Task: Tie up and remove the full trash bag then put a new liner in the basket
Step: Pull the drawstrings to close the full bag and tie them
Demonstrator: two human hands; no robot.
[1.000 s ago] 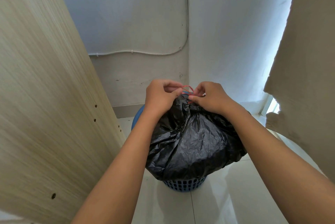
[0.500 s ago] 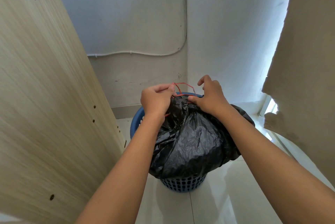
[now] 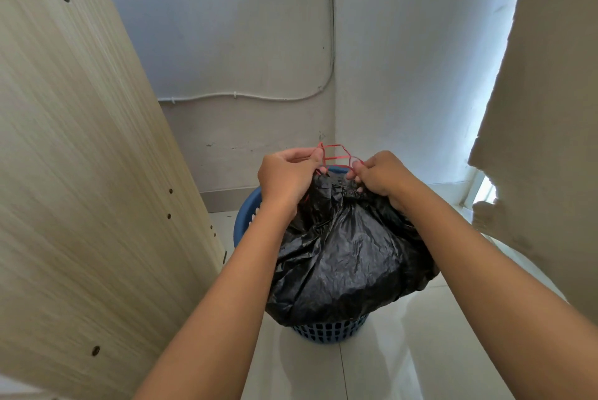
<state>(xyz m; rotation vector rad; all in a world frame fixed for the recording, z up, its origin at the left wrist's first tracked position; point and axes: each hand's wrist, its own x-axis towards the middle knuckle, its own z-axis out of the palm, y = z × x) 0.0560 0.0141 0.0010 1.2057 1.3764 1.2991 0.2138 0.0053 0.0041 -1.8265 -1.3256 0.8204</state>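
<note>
Two hands above the blue basket (image 3: 247, 220): left hand (image 3: 286, 178) and right hand (image 3: 382, 175) each pinching the red drawstring (image 3: 335, 153), stretched between them to cinch the black trash bag (image 3: 349, 257), seated in the basket, untied.

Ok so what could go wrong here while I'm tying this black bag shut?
The thin red rubber band, stretched between the left hand and right hand, could snap or slip off. The gathered neck of the black plastic trash bag could spring open if either grip loosens. The bag bulges over the blue perforated basket, so lifting it may tip the basket.
</note>
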